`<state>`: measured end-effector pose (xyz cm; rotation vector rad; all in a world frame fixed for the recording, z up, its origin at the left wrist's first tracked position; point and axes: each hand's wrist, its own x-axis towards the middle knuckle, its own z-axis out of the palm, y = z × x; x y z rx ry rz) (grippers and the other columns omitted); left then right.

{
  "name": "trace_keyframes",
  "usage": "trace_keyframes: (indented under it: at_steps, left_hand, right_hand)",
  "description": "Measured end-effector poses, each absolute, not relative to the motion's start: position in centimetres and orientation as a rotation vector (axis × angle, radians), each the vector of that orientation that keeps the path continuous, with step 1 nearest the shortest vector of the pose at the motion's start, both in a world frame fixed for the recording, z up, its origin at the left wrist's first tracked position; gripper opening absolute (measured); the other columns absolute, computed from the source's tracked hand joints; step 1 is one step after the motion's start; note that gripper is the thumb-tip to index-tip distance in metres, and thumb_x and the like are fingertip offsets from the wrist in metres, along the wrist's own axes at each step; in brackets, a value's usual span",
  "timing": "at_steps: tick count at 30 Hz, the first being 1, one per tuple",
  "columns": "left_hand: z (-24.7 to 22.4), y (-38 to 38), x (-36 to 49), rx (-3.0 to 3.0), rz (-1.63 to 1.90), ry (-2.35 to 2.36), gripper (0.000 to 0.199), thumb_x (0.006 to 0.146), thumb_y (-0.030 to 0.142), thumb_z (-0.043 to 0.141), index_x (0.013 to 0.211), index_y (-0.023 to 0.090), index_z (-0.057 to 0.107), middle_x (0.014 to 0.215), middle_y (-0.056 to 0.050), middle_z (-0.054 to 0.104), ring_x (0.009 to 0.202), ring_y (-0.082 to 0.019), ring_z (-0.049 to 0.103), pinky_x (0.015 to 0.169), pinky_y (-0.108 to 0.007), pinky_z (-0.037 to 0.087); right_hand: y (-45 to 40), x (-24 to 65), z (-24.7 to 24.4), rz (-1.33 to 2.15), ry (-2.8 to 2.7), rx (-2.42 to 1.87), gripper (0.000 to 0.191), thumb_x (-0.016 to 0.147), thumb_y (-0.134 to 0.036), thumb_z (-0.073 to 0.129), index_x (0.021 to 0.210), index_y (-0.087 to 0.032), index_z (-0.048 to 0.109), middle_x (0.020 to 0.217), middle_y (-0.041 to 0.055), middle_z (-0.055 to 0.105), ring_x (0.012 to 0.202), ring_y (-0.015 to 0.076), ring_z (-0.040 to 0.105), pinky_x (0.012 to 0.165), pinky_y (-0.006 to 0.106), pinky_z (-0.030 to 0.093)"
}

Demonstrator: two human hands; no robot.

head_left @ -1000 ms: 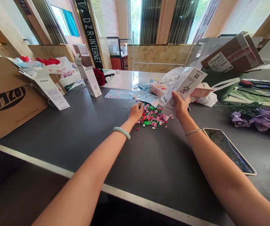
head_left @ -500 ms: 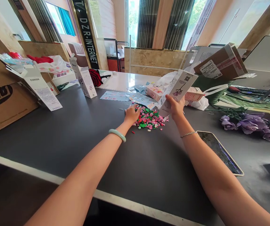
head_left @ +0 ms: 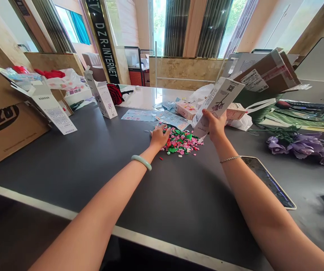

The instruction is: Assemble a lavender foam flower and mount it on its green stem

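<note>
Your right hand (head_left: 215, 126) grips a white box (head_left: 219, 101) tilted up at the far edge of the pile of pink and green plastic bricks (head_left: 180, 141), while your open left hand (head_left: 159, 137) rests against the pile.

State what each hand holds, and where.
Right hand: a white printed box, gripped at its lower end. Left hand: nothing, resting beside a pile of pink and green bricks.

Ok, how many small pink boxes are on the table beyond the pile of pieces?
2: one pink box left of the white box held in the right hand, and another pink box right of it. More could be hidden behind the white box.
</note>
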<state>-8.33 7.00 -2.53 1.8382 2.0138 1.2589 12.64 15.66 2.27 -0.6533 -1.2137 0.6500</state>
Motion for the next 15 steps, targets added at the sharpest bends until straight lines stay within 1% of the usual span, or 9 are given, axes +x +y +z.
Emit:
trace_keyframes:
  at_steps: [2, 6, 8, 12, 15]
  left_hand:
    - [-2.54, 6.95, -8.32, 1.843, 1.263, 2.007, 0.035, 0.095, 0.038, 0.051, 0.121, 0.017, 0.062, 0.127, -0.014, 0.062, 0.129, -0.029, 0.049, 0.108, -0.054, 0.036]
    - [-2.53, 6.92, -8.32, 1.851, 1.270, 1.992, 0.037, 0.095, 0.040, 0.052, 0.121, 0.016, 0.061, 0.128, -0.014, 0.061, 0.127, -0.028, 0.051, 0.107, -0.054, 0.037]
    - [-2.52, 6.94, -8.31, 1.851, 1.272, 1.989, 0.037, 0.094, 0.041, 0.053, 0.121, 0.016, 0.060, 0.128, -0.013, 0.061, 0.125, -0.028, 0.052, 0.107, -0.054, 0.037]
    - [-2.53, 6.99, -8.27, 1.848, 1.270, 1.992, 0.036, 0.094, 0.040, 0.054, 0.119, 0.016, 0.061, 0.128, -0.013, 0.061, 0.124, -0.027, 0.053, 0.107, -0.053, 0.038]
    - [-2.55, 7.03, -8.23, 1.852, 1.265, 1.993, 0.035, 0.094, 0.039, 0.054, 0.119, 0.015, 0.061, 0.127, -0.013, 0.061, 0.124, -0.027, 0.053, 0.107, -0.052, 0.038]
  right_hand:
    - [15.58, 12.41, 2.11, 0.662, -1.244, -0.646, 0.059, 0.058, -0.038, 0.078, 0.110, -0.021, 0.054, 0.107, 0.0036, 0.062, 0.102, 0.0240, 0.059, 0.098, 0.048, 0.045]
    - [15.51, 12.30, 1.71, 0.663, -1.325, -0.651, 0.076, 0.049, -0.030, 0.084, 0.119, -0.025, 0.053, 0.112, 0.0019, 0.061, 0.105, 0.0248, 0.056, 0.099, 0.050, 0.043]
    - [15.58, 12.41, 1.55, 0.664, -1.341, -0.656, 0.080, 0.049, -0.030, 0.084, 0.122, -0.026, 0.051, 0.114, 0.0016, 0.060, 0.104, 0.0248, 0.056, 0.097, 0.050, 0.044]
    - [15.76, 12.53, 1.39, 0.646, -1.317, -0.661, 0.077, 0.053, -0.032, 0.082, 0.123, -0.025, 0.050, 0.114, 0.0020, 0.060, 0.106, 0.0243, 0.056, 0.098, 0.049, 0.043]
    - [15.76, 12.39, 1.30, 0.650, -1.289, -0.665, 0.073, 0.056, -0.034, 0.080, 0.122, -0.025, 0.050, 0.111, 0.0026, 0.060, 0.103, 0.0243, 0.057, 0.095, 0.048, 0.045]
